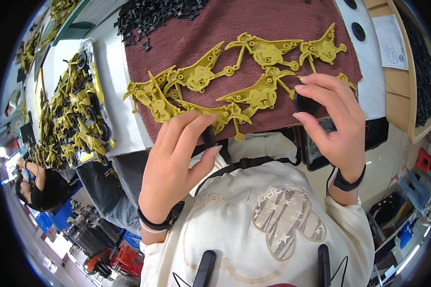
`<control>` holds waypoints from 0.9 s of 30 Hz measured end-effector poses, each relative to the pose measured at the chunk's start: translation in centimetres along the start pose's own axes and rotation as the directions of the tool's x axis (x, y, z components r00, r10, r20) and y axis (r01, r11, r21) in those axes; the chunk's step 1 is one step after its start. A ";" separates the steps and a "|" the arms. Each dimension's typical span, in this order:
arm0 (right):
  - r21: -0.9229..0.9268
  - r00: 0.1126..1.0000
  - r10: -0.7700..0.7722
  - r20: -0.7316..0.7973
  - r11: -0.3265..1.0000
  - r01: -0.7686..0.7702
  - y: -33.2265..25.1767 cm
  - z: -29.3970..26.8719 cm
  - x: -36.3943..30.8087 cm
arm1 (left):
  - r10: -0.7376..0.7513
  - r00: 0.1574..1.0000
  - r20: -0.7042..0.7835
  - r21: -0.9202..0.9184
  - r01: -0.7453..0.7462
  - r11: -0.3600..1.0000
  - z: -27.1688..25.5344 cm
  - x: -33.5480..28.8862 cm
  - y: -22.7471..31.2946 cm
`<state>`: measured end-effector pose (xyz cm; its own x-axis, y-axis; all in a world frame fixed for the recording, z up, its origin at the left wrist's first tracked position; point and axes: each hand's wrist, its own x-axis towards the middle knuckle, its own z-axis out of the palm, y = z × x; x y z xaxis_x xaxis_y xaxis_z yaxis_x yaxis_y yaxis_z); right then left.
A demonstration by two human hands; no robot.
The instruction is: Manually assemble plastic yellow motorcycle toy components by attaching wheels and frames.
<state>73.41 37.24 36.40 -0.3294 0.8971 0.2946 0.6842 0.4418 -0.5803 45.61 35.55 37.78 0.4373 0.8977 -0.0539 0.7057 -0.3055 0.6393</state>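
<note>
My left hand (pixel 170 165) is closed at the near edge of a maroon cloth (pixel 254 129), with a small dark piece (pixel 209 137) pinched between thumb and fingers. What kind of piece it is I cannot make out. Over the cloth's right part, the fingers and thumb of my right hand (pixel 337 117) grip a black toy wheel (pixel 304 104), partly hidden by the fingertips. Several yellow toy motorcycle body shells (pixel 262 95) lie in two rough rows across the cloth. The closest shells (pixel 225 115) are beside my left fingertips.
Small black parts (pixel 153 19) are heaped at the cloth's far left. Finished-looking yellow toy motorcycles (pixel 76 110) fill a tray on the left. At right stands a cardboard box (pixel 402 91) of black parts; a loose black wheel (pixel 358 31) lies nearby. Another person (pixel 36 186) is far left.
</note>
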 end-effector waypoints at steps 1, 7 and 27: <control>0.005 1.000 0.014 0.002 1.000 -0.014 0.0 0.0 0.0 | -0.012 1.000 -0.014 0.007 0.012 1.000 0.0 0.0 0.0; 0.006 1.000 0.016 0.009 1.000 -0.016 -0.1 0.0 0.1 | 0.077 0.982 -0.175 0.067 -0.066 0.996 -1.2 0.3 -1.2; 0.011 0.999 -0.014 0.049 1.000 0.013 -1.2 1.5 1.5 | -0.210 0.910 -0.357 0.006 0.228 0.974 -2.2 -2.4 -2.9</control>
<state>71.11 38.03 36.37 -0.3700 0.8904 0.2652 0.6726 0.4536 -0.5847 41.27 34.97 37.71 0.0503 0.9946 0.0905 0.7903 -0.0951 0.6052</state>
